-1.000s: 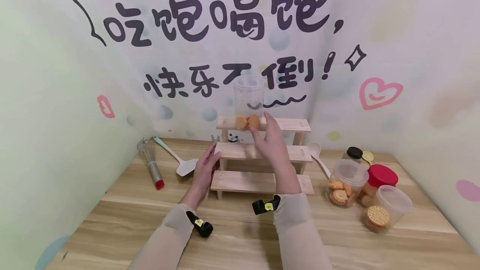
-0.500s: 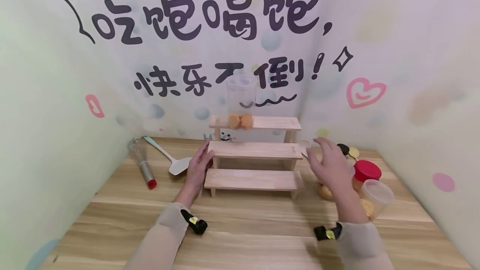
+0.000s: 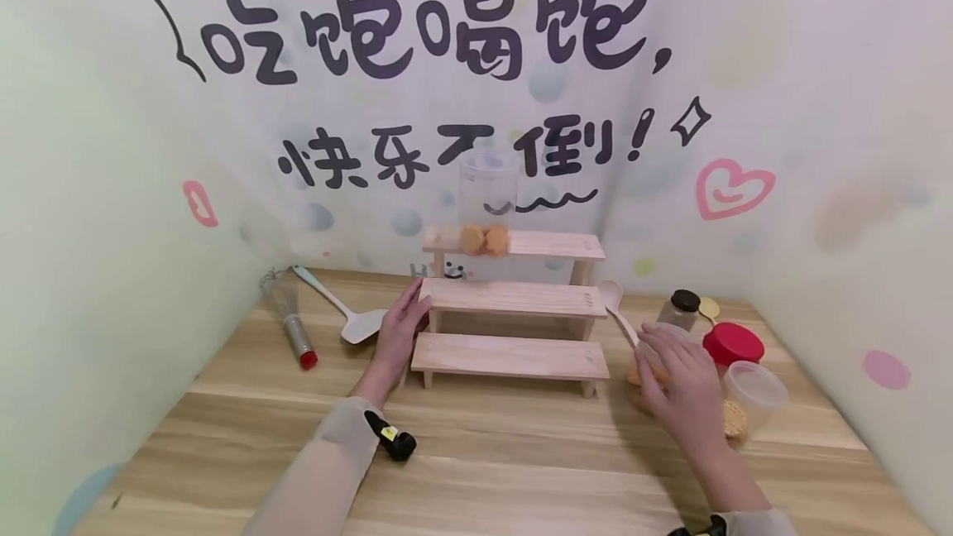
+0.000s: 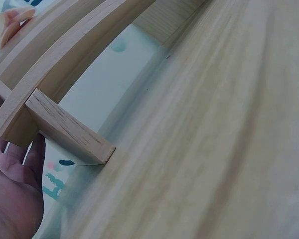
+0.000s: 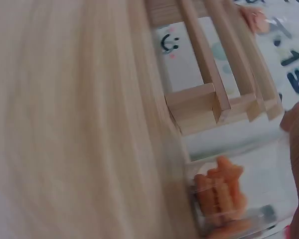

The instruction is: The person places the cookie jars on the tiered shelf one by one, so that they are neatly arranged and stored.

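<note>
**Wooden rack (image 3: 514, 296) grasped at its left end, biscuit jar (image 5: 219, 199) beneath the right hand (image 3: 688, 387)**

Streaky, pale tabletop (image 3: 447, 461) across the foreground, and behind it a white backdrop (image 3: 789, 64) with soft-coloured dots, a pink heart (image 3: 735, 189) and bold black Chinese lettering (image 3: 357, 33). On the surface at left, a whisk (image 3: 299, 337) with a red-ended handle, near a white spatula (image 3: 363, 326). At right, a pale spoon (image 3: 623, 318), a black-capped jar (image 3: 676, 318), a yellow spoon (image 3: 710, 308), a red-lidded jar (image 3: 733, 344) and a clear jar of round biscuits (image 3: 755, 391).

Largely covered in the head view by the right hand: the biscuit jar. Partly hidden: the red-lidded jar's lower body. Faint: the whisk's wires. Cut off by the lower edge: both sleeves (image 3: 305, 470). In the right wrist view, only a sliver of the hand at the border.

Three shelves to the rack, stepped, long axis running left to right, lowest step toward the person. On the top step, another clear jar (image 3: 487, 201), upright, with orange biscuits at its base. On the table just right of the rack, the biscuit jar, upright, long axis vertical.

Left hand (image 3: 395, 342) clasped round the rack's end at the middle shelf. Right fingers extended over the biscuit jar, unclenched; contact impossible to tell.
</note>
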Available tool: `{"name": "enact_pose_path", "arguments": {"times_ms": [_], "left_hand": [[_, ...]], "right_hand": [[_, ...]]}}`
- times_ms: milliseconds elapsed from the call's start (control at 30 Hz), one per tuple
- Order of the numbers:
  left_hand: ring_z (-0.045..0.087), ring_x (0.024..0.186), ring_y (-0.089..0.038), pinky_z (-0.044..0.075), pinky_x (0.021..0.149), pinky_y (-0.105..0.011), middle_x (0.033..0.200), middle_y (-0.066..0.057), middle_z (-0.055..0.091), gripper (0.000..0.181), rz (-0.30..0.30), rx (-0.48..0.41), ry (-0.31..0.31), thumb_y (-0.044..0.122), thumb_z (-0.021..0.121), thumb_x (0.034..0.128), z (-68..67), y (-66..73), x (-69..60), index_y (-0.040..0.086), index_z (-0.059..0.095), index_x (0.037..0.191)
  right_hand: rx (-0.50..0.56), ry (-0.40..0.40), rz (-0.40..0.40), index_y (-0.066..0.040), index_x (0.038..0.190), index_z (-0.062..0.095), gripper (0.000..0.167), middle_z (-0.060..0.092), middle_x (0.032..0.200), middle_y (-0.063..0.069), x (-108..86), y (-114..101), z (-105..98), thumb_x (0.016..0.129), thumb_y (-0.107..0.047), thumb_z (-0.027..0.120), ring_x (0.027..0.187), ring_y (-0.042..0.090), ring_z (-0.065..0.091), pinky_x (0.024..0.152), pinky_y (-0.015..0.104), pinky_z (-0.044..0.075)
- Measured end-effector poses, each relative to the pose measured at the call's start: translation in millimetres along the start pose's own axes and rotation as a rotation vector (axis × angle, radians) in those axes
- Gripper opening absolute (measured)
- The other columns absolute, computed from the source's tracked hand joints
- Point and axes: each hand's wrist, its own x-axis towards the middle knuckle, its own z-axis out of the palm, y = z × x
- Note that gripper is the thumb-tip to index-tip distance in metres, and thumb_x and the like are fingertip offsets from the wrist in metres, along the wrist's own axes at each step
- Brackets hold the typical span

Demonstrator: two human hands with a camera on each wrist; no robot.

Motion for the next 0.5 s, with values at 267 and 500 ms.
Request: {"name": "enact_pose_path", "arguments": {"times_ms": [267,500], "left_hand": [[0.037,0.144,-0.019,0.037,0.113,-0.044,0.161,-0.002,0.033,0.061,0.010,0.022,0.011,0.041,0.064,0.0989,7.9,-1.5,2.5,0.022,0.043,0.154],[0.041,0.141,-0.021,0.038,0.112,-0.043,0.160,-0.002,0.036,0.061,0.005,0.024,0.026,0.039,0.064,0.0989,2.1,-1.7,-0.8,0.022,0.043,0.154]], "right_hand": [[0.102,0.153,0.100,0.002,0.120,0.067,0.049,0.056,0.139,0.024,-21.7,10.9,3.6,0.085,-0.030,0.079,0.127,0.045,0.048,0.116,0.040,0.032],[0.252,-0.070,0.673,-0.013,0.158,0.026,0.106,0.045,0.148,0.018,-30.1,6.8,10.6,0.075,-0.020,0.091,0.132,0.036,0.046,0.112,0.046,0.037]]}}
